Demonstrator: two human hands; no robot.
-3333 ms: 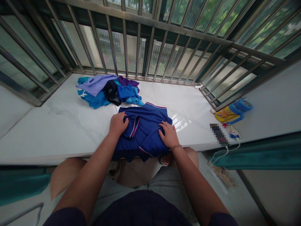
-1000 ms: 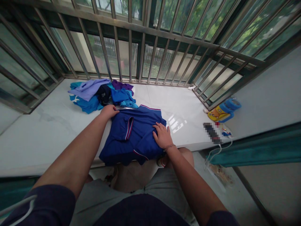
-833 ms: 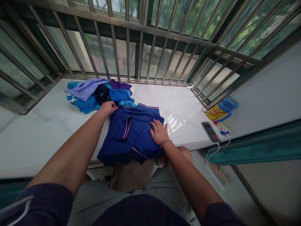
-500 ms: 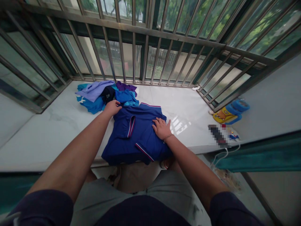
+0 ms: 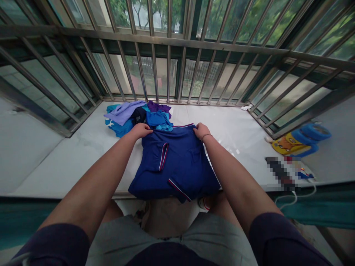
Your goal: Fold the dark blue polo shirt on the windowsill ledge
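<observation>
A dark blue polo shirt [image 5: 183,159] lies spread on the white ledge, its sleeves folded inward and its lower part hanging at the front edge. Red and white stripes trim the sleeve cuffs and the collar. My left hand [image 5: 142,130] pinches the shirt's far left corner. At the far right corner, near the collar, my right hand [image 5: 202,131] has its fingers closed on the cloth. Just beyond my left hand sits a heap of crumpled clothes [image 5: 124,114] in light purple, blue, dark and violet.
The white windowsill ledge [image 5: 83,155] is bounded by metal window bars [image 5: 177,42] at the back and sides. On the right stand a blue and yellow bottle [image 5: 299,140], a blurred-out dark object [image 5: 280,171] and a white cable [image 5: 288,199]. My legs are below the front edge.
My right hand has gone from lying flat on the shirt to gripping its far right corner. My left hand stays at the left corner. The camera view has shifted left.
</observation>
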